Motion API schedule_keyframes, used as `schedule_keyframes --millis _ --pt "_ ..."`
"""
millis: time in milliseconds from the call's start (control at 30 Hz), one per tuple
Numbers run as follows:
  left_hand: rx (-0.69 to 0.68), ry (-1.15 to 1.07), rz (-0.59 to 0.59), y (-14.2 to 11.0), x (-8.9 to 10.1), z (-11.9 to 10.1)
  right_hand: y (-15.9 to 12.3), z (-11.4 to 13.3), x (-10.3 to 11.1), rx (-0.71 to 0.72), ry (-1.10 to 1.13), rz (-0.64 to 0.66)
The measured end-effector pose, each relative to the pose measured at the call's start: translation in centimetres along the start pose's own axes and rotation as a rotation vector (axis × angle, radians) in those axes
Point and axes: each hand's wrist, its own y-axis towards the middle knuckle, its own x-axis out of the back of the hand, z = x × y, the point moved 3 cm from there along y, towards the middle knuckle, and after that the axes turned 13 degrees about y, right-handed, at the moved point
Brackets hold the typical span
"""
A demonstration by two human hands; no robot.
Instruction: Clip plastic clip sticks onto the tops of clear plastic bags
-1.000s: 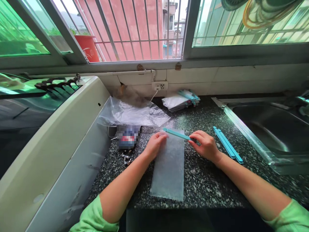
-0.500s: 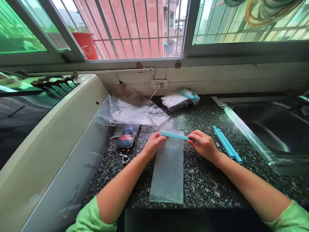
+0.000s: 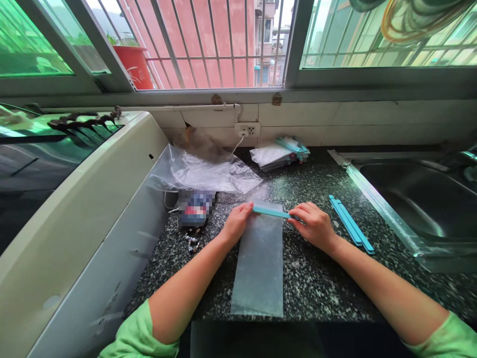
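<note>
A light-blue bag sealing clip [image 3: 271, 212] lies across the upper part of a clear plastic bag [image 3: 259, 263], held at both ends. My left hand [image 3: 238, 221] pinches the clip's left end, thumb and fingers together. At the other end, my right hand [image 3: 312, 223] grips the clip between thumb and fingertips. Below the clip, the bag rests flat on the speckled counter [image 3: 316, 288]. Two more blue clips [image 3: 351, 223] lie side by side to the right of my right hand.
At the back stands a pile of clipped bags [image 3: 279, 153]. Left of it spreads a crumpled clear plastic sheet [image 3: 212, 174], with a phone [image 3: 196, 208] and beads [image 3: 193, 242] in front. A stove [image 3: 122, 164] borders the left, a sink [image 3: 417, 194] the right.
My left fingers have shifted slightly on the clip's left end, covering more of it. The clip looks tilted a little differently; the bag stays nearly in place.
</note>
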Motion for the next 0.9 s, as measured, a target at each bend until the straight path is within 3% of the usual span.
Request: schedule_keyframes --millis 267,900 --pt "-0.007 -0.039 0.001 0.20 -0.12 0.69 -0.32 -0.44 -0.58 -0.043 0.127 0.020" --pt "-0.004 -0.077 -0.033 0.14 -0.22 0.58 -0.16 -0.22 -0.32 -0.013 0.134 -0.015"
